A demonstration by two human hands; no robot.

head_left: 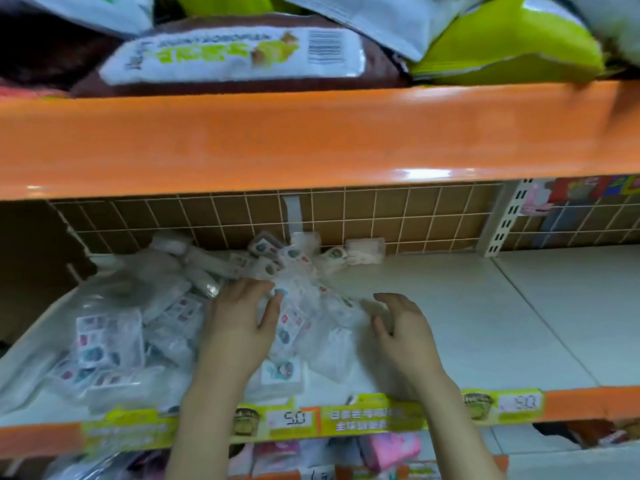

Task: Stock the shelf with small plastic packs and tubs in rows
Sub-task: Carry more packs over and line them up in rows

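A loose heap of small clear plastic packs (110, 337) with pink and blue labels covers the left half of the white shelf (485, 317). Small tubs (365, 250) stand against the tiled back wall. My left hand (239, 327) lies palm down on the heap, its fingers resting on a pack (289, 320) in the middle. To the right, my right hand (405, 327) hovers over a crumpled clear bag (332, 344), fingers curled and apart, holding nothing that I can see.
The orange upper shelf edge (311, 140) hangs low overhead, loaded with green and white bags (502, 46). Price labels (346, 415) run along the front edge. A white upright bracket (502, 220) stands at the back right. Pink packs (391, 448) fill the shelf below.
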